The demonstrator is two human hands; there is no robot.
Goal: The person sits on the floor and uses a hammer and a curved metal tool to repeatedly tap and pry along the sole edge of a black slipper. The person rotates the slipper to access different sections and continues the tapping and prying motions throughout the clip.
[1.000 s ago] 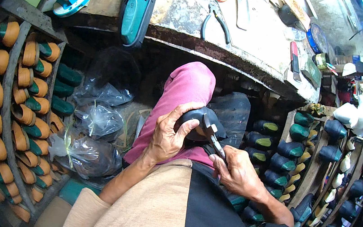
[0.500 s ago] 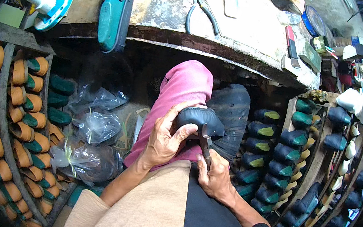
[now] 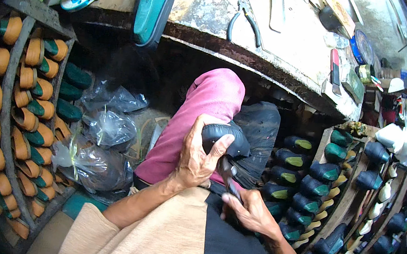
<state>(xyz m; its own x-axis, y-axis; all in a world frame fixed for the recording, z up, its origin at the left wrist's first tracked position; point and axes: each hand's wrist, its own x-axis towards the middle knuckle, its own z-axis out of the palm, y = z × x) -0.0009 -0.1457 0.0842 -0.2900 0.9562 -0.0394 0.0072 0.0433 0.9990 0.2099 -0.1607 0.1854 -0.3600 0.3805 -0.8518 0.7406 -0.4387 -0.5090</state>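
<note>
In the head view, my left grip [image 3: 197,159] is clamping a black shoe [image 3: 225,139], thumb and fingers spreading over its sides. The shoe is sitting over my lap, beside the pink trouser leg [image 3: 214,98] and well apart from the surface [image 3: 294,47]. My right grip [image 3: 254,212] is wrapping around a dark metal tool [image 3: 230,178], whose head is pointing up just below the shoe; I cannot tell whether they are touching. The pink knee is sitting near the surface's front edge, so room is narrowing there. On the surface, a green-lined shoe [image 3: 151,16] is jutting past that edge, while pliers [image 3: 246,23] are lying with their handles near it and a red-handled knife [image 3: 334,72] is lying farther right. Plastic bags [image 3: 99,170] are crowding my left forearm, and racked dark shoes [image 3: 310,186] are leaving a slim gap beside my right one.
</note>
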